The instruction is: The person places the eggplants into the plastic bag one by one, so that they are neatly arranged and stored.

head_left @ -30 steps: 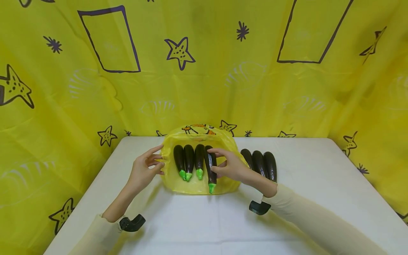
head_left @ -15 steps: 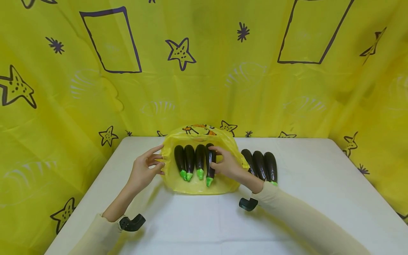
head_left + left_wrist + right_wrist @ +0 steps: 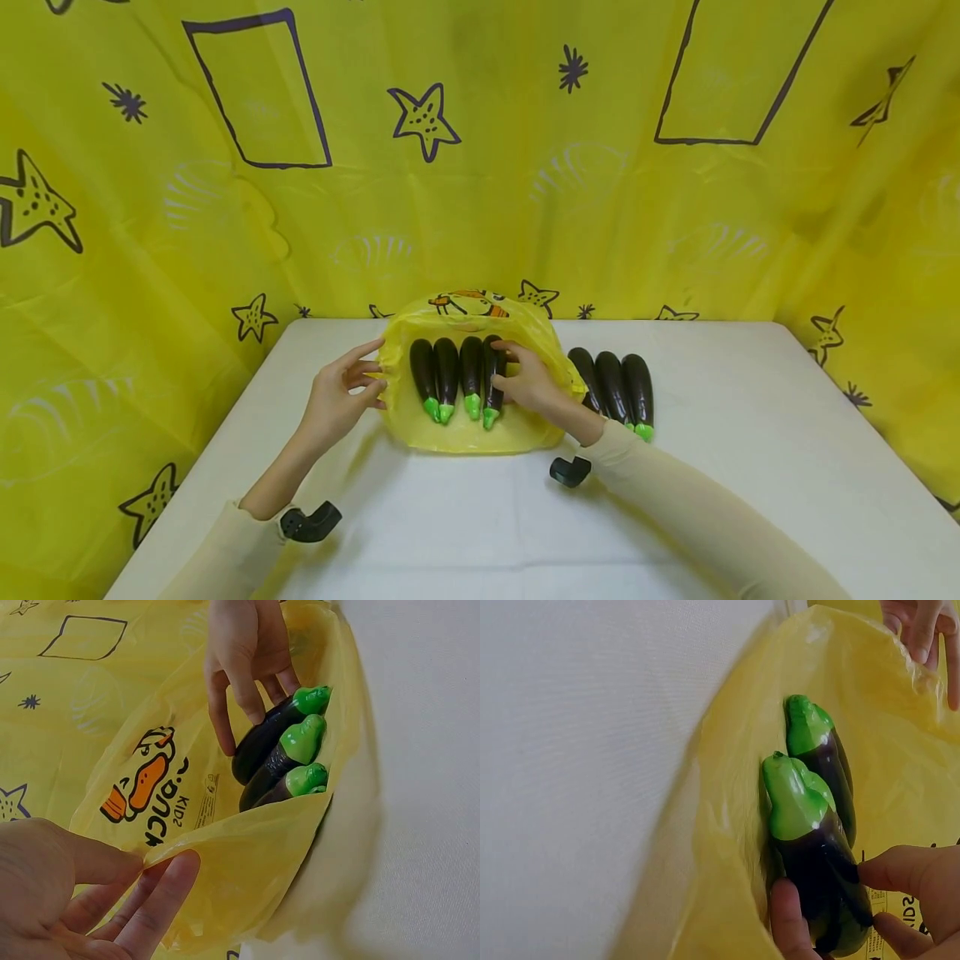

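An open yellow plastic bag point(image 3: 457, 442) with a duck print lies on the table, its mouth facing me. My left hand point(image 3: 336, 400) pinches the bag's left rim between thumb and fingers, plain in the left wrist view. Inside the bag, my right hand point(image 3: 531, 385) holds a dark, glossy eggplant point(image 3: 491, 402) with a green stem end, thumb on one side and fingers on the other. Several more eggplants point(image 3: 446, 375) lie side by side to its left in the bag, green ends toward the opening.
Three more eggplants point(image 3: 613, 387) lie on the white table point(image 3: 450, 525) right of the bag, partly behind my right forearm. A yellow curtain point(image 3: 480, 208) with star drawings hangs behind the table and at both sides.
My right hand has moved the eggplant deeper into the bag and lined it up beside the others. The left hand stays at the rim.
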The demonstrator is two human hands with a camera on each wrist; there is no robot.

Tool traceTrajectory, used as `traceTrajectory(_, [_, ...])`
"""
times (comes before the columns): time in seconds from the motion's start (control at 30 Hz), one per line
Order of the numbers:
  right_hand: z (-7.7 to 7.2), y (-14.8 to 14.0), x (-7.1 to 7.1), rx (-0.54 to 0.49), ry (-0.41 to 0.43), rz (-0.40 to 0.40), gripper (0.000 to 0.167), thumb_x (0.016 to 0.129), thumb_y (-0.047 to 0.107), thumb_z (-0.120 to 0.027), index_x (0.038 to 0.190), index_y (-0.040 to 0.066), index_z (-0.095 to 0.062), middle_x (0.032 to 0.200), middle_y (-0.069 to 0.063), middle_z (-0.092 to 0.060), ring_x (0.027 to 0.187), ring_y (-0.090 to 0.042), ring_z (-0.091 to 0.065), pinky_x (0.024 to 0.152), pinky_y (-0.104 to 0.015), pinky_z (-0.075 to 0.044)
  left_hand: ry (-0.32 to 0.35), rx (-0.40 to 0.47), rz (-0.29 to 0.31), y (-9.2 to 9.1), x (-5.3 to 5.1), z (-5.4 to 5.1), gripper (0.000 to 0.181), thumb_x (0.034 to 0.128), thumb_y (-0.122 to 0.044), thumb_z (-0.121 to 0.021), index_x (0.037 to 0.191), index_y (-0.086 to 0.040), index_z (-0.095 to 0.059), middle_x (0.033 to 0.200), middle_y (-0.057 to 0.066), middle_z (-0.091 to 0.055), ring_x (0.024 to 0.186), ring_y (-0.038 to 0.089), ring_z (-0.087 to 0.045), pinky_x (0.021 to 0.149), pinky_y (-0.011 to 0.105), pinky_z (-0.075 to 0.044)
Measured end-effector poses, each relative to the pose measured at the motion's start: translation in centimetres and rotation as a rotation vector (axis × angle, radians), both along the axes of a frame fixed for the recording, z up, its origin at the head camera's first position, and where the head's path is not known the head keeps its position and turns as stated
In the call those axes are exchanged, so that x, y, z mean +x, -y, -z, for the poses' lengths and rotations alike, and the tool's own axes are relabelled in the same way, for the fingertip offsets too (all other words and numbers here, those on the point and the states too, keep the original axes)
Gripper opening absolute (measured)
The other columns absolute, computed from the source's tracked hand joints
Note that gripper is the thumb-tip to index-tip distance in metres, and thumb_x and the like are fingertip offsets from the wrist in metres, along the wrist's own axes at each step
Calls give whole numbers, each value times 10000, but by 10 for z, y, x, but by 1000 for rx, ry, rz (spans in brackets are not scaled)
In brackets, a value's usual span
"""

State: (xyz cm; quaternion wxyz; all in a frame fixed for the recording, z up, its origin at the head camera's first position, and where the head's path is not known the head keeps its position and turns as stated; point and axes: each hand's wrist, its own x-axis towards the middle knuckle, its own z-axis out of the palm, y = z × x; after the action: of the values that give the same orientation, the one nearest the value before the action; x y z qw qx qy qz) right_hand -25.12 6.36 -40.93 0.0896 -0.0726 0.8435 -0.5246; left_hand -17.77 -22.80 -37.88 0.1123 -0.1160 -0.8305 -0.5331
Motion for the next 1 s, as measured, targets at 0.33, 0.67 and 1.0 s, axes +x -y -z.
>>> traceTrajectory(0.33, [4,4,-5,7,11,25,579,967,96,-716,1505,146,-510,1543,-224,-426,687,-231,-666,668,-272,-625,13,10,-3,-1,0,-1,653,882,151,-697,1482,-56,-544,1109,243,-703,890,317,-726,669,507,-649])
traceTrajectory(0.67, [9,5,-8,18,25,22,565,961,112,-729,1487,160,-528,1483,-209,-479,687,-220,-639,647,-252,-597,5,12,-1,0,0,1,655,878,159,-695,1481,-51,-544,1107,250,-703,880,303,-726,659,489,-653])
traceTrajectory(1.0, [10,7,-8,30,21,39,559,960,115,-732,1479,164,-532,1461,-207,-494,696,-212,-632,650,-249,-599,1,15,-4,1,1,1,645,881,160,-692,1475,-47,-549,1102,255,-699,871,266,-725,660,487,-653])
